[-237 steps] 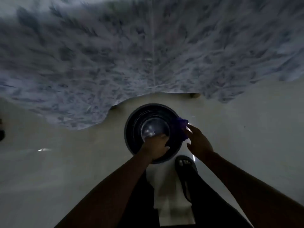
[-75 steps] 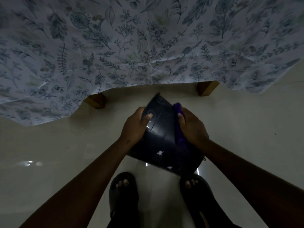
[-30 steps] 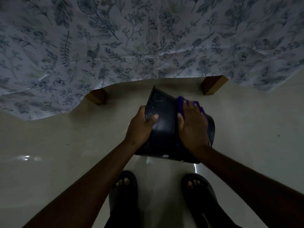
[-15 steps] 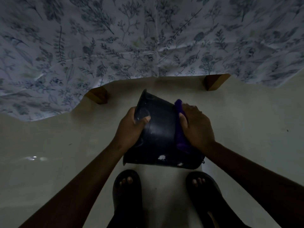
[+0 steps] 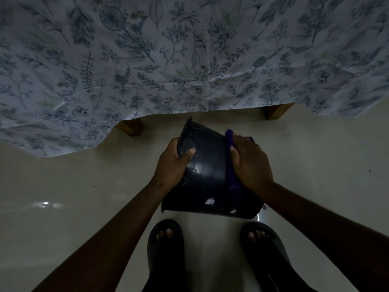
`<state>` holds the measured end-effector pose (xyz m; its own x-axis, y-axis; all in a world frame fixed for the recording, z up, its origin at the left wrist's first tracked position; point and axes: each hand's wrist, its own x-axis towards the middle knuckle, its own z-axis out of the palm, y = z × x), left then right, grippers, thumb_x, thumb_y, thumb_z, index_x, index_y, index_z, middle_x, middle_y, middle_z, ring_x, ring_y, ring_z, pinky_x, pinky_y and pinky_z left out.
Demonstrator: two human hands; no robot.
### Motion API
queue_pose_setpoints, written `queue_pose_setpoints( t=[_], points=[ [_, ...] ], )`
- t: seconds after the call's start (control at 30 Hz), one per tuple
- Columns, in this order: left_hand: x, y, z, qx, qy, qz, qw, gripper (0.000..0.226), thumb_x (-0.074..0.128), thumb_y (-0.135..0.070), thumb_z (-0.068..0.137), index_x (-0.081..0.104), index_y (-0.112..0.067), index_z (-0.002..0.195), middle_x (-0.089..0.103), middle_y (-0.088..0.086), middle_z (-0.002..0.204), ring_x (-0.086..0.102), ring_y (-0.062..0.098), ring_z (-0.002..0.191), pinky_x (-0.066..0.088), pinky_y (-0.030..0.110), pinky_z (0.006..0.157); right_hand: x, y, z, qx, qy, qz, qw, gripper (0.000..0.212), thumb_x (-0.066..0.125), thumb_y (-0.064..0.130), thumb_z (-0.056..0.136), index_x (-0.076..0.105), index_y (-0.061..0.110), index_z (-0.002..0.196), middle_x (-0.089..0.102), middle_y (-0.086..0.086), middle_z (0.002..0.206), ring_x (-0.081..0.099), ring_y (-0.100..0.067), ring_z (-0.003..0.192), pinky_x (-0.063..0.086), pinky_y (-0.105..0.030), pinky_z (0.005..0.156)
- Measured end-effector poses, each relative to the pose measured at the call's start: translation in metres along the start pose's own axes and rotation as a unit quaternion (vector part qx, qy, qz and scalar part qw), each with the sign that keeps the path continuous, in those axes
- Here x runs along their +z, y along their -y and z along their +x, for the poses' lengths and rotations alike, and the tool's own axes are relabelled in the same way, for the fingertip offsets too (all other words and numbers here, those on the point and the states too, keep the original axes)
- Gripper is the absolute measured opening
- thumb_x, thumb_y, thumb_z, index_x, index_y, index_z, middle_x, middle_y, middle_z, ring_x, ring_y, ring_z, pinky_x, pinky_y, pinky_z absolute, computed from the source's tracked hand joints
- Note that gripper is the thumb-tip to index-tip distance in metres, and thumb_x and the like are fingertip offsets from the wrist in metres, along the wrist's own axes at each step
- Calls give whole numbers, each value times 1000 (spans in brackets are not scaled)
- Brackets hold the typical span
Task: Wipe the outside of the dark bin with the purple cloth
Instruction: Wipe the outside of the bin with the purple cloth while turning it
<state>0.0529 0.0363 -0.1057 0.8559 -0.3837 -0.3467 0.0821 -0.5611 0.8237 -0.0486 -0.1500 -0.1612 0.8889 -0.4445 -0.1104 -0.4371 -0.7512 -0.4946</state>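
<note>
1. Your left hand point(image 5: 171, 164) clasps the left side of the dark, glossy plastic bin point(image 5: 207, 178), thumb lying across its upper wall and the other fingers hidden round the far side.
2. Your right hand point(image 5: 250, 166) lies flat on the bin's right side, fingers together, pressing the purple cloth point(image 5: 231, 165) against the outer wall; the cloth shows as a strip along the hand's inner edge and a tuft past the fingertips.
3. The bin is held tipped, one end pointing away from you toward the bed and the wider end toward your feet. Whether it touches the floor you cannot tell. A few small white specks sit on its lower wall.
4. Beneath it, your two feet in dark open-toed slippers point(image 5: 166, 249) stand apart on the pale glossy tiled floor point(image 5: 73, 186), one on each side of the bin's near end.
5. Beyond the bin, a white bedsheet with a blue-grey leaf print point(image 5: 168, 60) hangs over the bed's edge, and two brown wooden bed legs point(image 5: 130, 127) show just below its hem.
</note>
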Motion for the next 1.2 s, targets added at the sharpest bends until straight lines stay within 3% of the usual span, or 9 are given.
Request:
queue_pose_setpoints(
  t=[0.07,0.17,0.33,0.47,0.57,0.7,0.83,0.97,1.2],
  points=[
    [1,-2,5,-3,-1,6,1000,29,58,-27,94,53,-20,122,63,-5,106,61,9,94,44,13,72,4,8,-30,-25,10,-35,999,58,21,43,98,29,18,149,35,-6,153,30,-26,142,26,-45,115],
    [4,-9,15,-7,-9,25,1000,28,58,-30,93,54,-18,118,63,-3,104,61,14,91,47,24,72,11,39,-54,-87,26,-67,994,59,21,41,98,12,20,153,11,-2,161,4,-23,149,10,-44,117],
    [4,-9,20,0,6,33,999,25,58,-28,94,53,-19,117,62,-6,102,59,5,85,44,16,68,10,54,-10,-156,37,-60,985,56,24,38,98,22,18,151,23,-3,159,19,-23,147,19,-41,117],
    [3,-7,16,4,7,19,1000,31,57,-28,94,53,-15,122,63,0,108,61,15,97,47,21,74,4,30,16,-48,5,-32,998,53,29,38,98,37,11,143,48,-10,143,45,-25,131,35,-39,109],
    [4,-4,15,-4,-6,30,1000,28,58,-28,94,53,-16,119,63,-2,104,61,13,91,46,19,70,6,24,-25,-25,13,-56,998,59,21,41,97,24,13,150,30,-10,156,26,-28,144,22,-44,117],
    [9,-14,30,-20,-13,53,998,28,59,-32,92,56,-14,113,64,0,104,61,17,91,47,27,72,15,41,-64,-133,30,-86,987,58,22,37,98,7,21,152,10,-3,161,4,-21,149,11,-44,118],
    [7,-20,22,2,-6,12,1000,31,63,-30,90,56,-15,117,64,-3,106,62,11,94,47,17,71,4,29,-16,-155,17,-67,985,53,32,32,100,22,22,151,26,-2,158,21,-19,146,20,-41,115],
    [6,1,-10,25,-2,-16,1000,39,56,-29,95,47,-21,132,63,-12,111,59,-13,93,45,0,72,-6,6,9,-52,-15,-61,997,52,24,42,100,38,17,144,50,-5,141,46,-23,130,40,-42,102],
    [9,-5,7,20,-20,-9,1000,39,54,-29,96,47,-21,134,62,-9,112,61,6,97,44,2,71,15,17,-56,-123,5,-110,986,59,23,43,98,15,21,152,13,-1,161,5,-23,149,11,-47,118]
  ],
)
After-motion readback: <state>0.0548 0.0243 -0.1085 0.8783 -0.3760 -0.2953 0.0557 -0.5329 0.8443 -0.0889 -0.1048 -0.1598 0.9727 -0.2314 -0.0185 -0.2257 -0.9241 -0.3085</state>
